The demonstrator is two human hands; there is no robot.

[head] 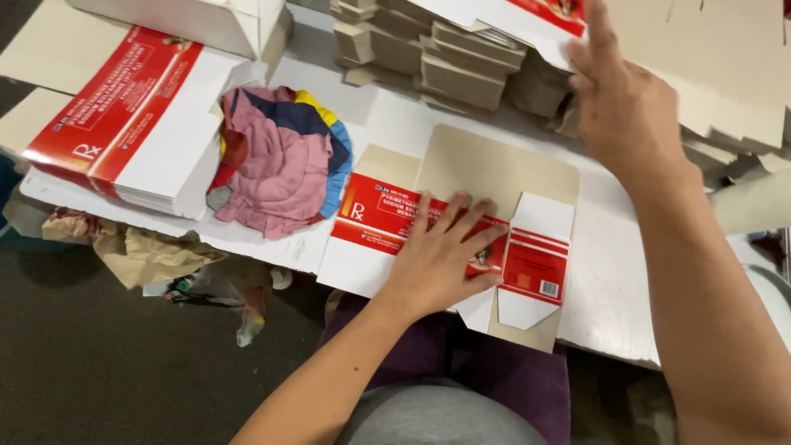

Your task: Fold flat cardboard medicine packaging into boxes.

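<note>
L hand (441, 259) is pressing, fingers spread flat, on the red-and-white carton blank (428, 239) lying at the counter (610, 280) front edge, while R hand (618, 99), fingers loosely spread, is touching the blank stack (461, 58); advise keeping palm pressure even w/ panels square.

The white table (614, 272) is crowded. A flat carton (461, 222), red and white with brown flaps, covers the middle of the near edge, and the left hand (441, 255) lies spread on it. To its left a bundle of rags (280, 161) sits just beside it, leaving only a thin strip between. Further left a stack of flat cartons (124, 124) fills the corner and overhangs the edge. Along the far side, heaps of folded cardboard (437, 53) form a wall, and the right hand (622, 107) reaches into them. Bare tabletop shows right of the carton, under the right forearm, and in a narrow band behind the carton.
</note>
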